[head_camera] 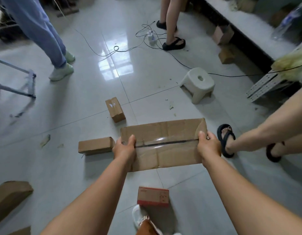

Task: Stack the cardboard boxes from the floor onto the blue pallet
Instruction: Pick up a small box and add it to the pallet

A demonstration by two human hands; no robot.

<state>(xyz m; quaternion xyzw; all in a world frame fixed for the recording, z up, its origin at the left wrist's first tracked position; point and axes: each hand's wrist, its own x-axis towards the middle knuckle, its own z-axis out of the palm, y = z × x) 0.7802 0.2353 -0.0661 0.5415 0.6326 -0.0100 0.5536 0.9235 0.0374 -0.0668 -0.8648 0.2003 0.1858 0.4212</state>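
Left hand (124, 147) clamped on one short end of the large cardboard box (163, 144), thumb over the top face, fingers tucked out of sight underneath; right hand (208, 146) gripping the opposite end the same way. Held end to end like that probably because of the width, too much for one hand, with the taped seam facing up and the box kept level. Whether lifted clear of the floor or only just leaving it, hard to say. Just left of it, nearly touching the left hand, a long narrow box (96, 145) flat on the tiles; a little beyond, a small taped box (115, 109) lying askew. Close to the feet, a red-printed box (153, 196), and at the lower left edge another brown box (10, 197), partly cut off. Farther out, a white stool (198, 83), loose cables (143, 44), legs of other people standing around. No blue pallet anywhere in view, so likely a turn and a carry ahead, with bystanders' feet and cords to avoid.
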